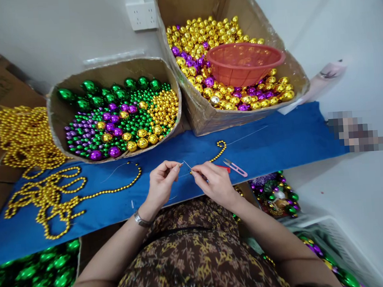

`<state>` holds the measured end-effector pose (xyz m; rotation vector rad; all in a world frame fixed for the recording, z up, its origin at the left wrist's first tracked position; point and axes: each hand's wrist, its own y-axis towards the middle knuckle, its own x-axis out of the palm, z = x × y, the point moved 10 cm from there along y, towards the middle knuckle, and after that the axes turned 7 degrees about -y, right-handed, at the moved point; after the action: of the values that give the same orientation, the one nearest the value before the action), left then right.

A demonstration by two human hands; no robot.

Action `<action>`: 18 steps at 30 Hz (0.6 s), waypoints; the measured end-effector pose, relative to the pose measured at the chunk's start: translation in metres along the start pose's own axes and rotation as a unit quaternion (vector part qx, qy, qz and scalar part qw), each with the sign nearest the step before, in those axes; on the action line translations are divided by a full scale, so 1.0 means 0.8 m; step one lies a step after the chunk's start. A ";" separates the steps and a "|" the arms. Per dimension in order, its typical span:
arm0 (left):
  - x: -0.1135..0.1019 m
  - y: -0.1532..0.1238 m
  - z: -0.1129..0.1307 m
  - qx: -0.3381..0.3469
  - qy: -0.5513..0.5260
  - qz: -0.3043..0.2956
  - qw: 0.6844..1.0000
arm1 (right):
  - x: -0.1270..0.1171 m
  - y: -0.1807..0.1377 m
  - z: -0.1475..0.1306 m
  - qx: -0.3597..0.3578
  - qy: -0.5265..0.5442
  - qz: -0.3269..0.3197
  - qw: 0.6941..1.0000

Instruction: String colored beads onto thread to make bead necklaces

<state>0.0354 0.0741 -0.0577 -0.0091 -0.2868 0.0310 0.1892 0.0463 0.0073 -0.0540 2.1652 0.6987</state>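
Note:
My right hand (pixel 214 182) pinches a thin needle (pixel 186 164) that points up and left. Close beside its tip, my left hand (pixel 163 182) has thumb and forefinger pressed together, apparently on a thread end too fine to see clearly. A short gold bead strand (pixel 222 147) lies beyond my right fingers, with thin thread running off to the right. Pink thread snips (pixel 236 167) rest right of that hand, next to a red object (pixel 225 169) partly hidden by it. Left of my left hand, a gold bead string (pixel 116 191) curves across the blue cloth (pixel 105 218).
A cardboard box (pixel 56 126) of green, purple and gold beads stands behind my hands. The taller box (pixel 203 119) holds gold and purple balls and a red basket (pixel 245 64). Gold bead chains (pixel 57 203) pile at left. Below the table are green balls (pixel 34 274) and a white crate (pixel 350 246).

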 end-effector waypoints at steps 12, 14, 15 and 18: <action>0.001 -0.001 -0.001 0.009 0.017 -0.011 1.000 | 0.005 0.000 -0.002 -0.002 -0.005 -0.007 1.000; 0.001 -0.001 -0.001 0.009 0.015 -0.012 1.000 | 0.005 0.000 -0.003 -0.003 -0.007 -0.008 1.000; 0.001 -0.001 -0.002 0.009 0.013 -0.013 1.000 | 0.005 0.001 -0.003 -0.003 -0.008 -0.008 1.000; 0.001 -0.001 -0.002 0.007 0.011 -0.014 1.000 | 0.006 0.001 -0.003 -0.003 -0.010 -0.009 1.000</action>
<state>0.0364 0.0736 -0.0594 0.0093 -0.2655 0.0044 0.1841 0.0466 0.0051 -0.0682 2.1403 0.6934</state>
